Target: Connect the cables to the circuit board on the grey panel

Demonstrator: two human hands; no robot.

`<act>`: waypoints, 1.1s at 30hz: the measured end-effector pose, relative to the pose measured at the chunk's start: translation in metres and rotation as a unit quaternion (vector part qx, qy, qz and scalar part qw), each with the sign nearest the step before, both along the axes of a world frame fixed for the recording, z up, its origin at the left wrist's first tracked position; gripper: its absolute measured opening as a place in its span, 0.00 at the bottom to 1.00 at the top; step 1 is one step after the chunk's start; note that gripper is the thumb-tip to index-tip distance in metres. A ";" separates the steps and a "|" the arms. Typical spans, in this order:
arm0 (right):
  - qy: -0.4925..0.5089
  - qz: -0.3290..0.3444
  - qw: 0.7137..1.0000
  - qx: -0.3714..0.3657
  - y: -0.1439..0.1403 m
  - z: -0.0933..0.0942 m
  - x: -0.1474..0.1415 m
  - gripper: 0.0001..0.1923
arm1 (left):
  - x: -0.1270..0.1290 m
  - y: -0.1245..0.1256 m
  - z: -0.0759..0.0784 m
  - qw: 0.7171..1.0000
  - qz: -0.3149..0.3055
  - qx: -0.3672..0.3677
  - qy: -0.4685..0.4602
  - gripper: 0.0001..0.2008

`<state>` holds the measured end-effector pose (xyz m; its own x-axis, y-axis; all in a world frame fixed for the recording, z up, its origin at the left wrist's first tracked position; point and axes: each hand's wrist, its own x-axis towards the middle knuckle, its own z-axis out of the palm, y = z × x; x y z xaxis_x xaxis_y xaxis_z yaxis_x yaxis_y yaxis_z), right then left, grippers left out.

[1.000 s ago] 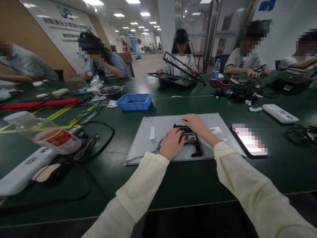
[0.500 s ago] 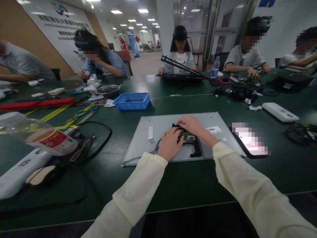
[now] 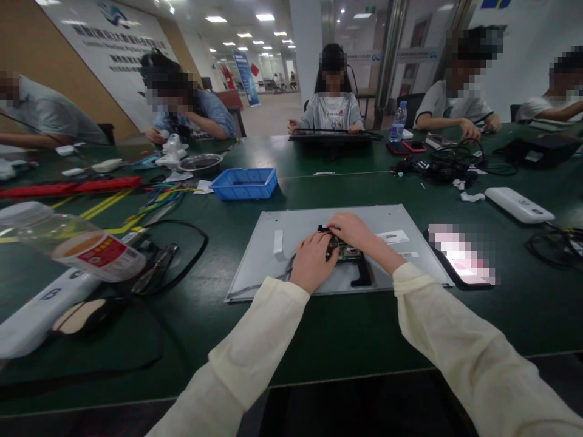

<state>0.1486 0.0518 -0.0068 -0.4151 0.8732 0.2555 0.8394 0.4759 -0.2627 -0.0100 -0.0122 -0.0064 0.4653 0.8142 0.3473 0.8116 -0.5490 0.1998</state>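
Note:
A flat grey panel (image 3: 259,249), like the back of a display, lies on the table in front of me. On its middle sits a green circuit board (image 3: 348,252) with a black bracket (image 3: 362,274) at its near right. My left hand (image 3: 312,261) has its fingers curled over the board's left side, holding it. My right hand (image 3: 350,230) reaches across from the right, its fingers closed at the board's far edge; what the fingertips grip is hidden. A grey cable (image 3: 259,288) runs leftward from beneath my left hand. White labels (image 3: 393,237) are stuck on the panel.
To the right lies a lit phone (image 3: 460,258), with a white power bank (image 3: 519,205) beyond. A blue tray (image 3: 245,184) stands behind the panel. At left are a drink bottle (image 3: 98,252), cables and a white device (image 3: 45,306). Several people sit around the table.
Both hands stay at the circuit board with almost no visible movement. The view has shifted slightly. The person opposite has lowered the raised frame part.

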 end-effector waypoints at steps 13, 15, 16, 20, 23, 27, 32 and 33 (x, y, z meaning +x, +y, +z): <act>0.008 0.007 1.000 -0.015 -0.001 0.002 0.003 0.14 | 0.001 0.001 -0.001 1.000 0.004 -0.006 0.003 0.15; 0.011 0.014 1.000 -0.017 0.000 0.002 0.004 0.14 | 0.001 0.001 -0.001 1.000 0.008 -0.005 0.005 0.15; 0.013 0.017 1.000 -0.016 0.000 0.002 0.004 0.14 | 0.001 0.001 -0.001 1.000 0.010 -0.003 0.005 0.15; 0.024 0.027 0.999 -0.015 0.001 0.000 0.006 0.13 | 0.001 0.001 -0.001 1.000 0.014 0.006 -0.003 0.13; 0.034 0.016 0.999 -0.011 0.001 0.003 0.007 0.14 | 0.001 0.002 -0.001 1.000 0.008 0.008 -0.017 0.12; 0.041 -0.014 0.999 -0.006 -0.007 0.016 0.017 0.15 | -0.001 0.002 0.000 0.999 -0.004 0.008 -0.039 0.12; 0.045 -0.085 0.995 -0.012 -0.026 0.028 0.060 0.15 | -0.001 0.001 0.001 0.997 -0.064 0.010 -0.043 0.15; 0.046 -0.105 0.993 -0.021 -0.030 0.027 0.071 0.15 | 0.000 0.000 0.002 0.996 -0.083 0.011 -0.036 0.15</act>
